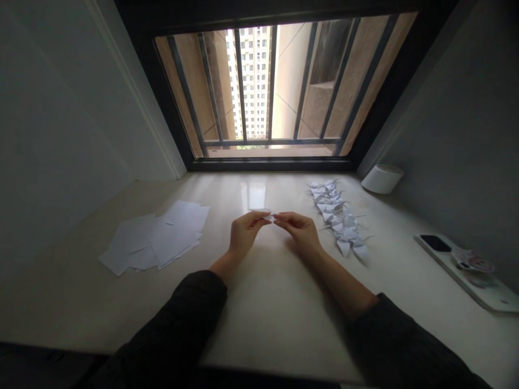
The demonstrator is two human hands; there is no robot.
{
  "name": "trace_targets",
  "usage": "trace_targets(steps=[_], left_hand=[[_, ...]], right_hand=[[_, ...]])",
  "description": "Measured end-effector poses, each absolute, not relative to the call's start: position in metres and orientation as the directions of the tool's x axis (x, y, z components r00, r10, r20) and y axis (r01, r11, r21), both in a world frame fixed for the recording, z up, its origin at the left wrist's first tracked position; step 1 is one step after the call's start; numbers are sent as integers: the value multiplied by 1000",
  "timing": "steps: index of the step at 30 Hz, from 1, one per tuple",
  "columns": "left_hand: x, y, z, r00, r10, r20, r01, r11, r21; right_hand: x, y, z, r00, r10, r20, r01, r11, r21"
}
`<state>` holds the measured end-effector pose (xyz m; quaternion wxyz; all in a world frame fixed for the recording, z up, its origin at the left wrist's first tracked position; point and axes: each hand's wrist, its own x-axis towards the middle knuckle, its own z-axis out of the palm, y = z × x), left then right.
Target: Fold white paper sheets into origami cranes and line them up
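Note:
My left hand (244, 232) and my right hand (299, 229) meet above the middle of the pale table (263, 319). Both pinch a small folded piece of white paper (264, 214) between fingertips. The paper is narrow and partly hidden by my fingers. Both forearms wear dark sleeves. A loose pile of flat white paper sheets (158, 237) lies to the left of my left hand. A row of folded white paper cranes (338, 219) runs along the table to the right of my right hand.
A barred window (267, 92) faces me beyond the table's far edge. A white cylindrical object (382, 178) lies at the back right. A white tray (478, 275) at the right edge carries a dark phone (436, 243) and a small printed item (472, 262).

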<state>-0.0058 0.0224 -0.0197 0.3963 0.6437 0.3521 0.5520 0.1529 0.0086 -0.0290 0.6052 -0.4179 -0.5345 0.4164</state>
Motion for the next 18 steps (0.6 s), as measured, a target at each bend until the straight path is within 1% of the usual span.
trace_targets(steps=[4,10,14,18], left_hand=[[-6,22,-15,119,899,422,48,-430,902],[-6,20,-8,124,901,416,81,-427,900],[-3,23,-13,100,899,426,53,-433,900],[1,25,-20,76,921,381,-18,-381,924]], right_hand=[[150,7,-26,96,966,240,-105,249,-963],[152,6,-25,129,964,234,-59,243,-968],[152,7,-25,143,959,243,-82,256,-963],[151,6,-23,159,960,229,-93,246,-965]])
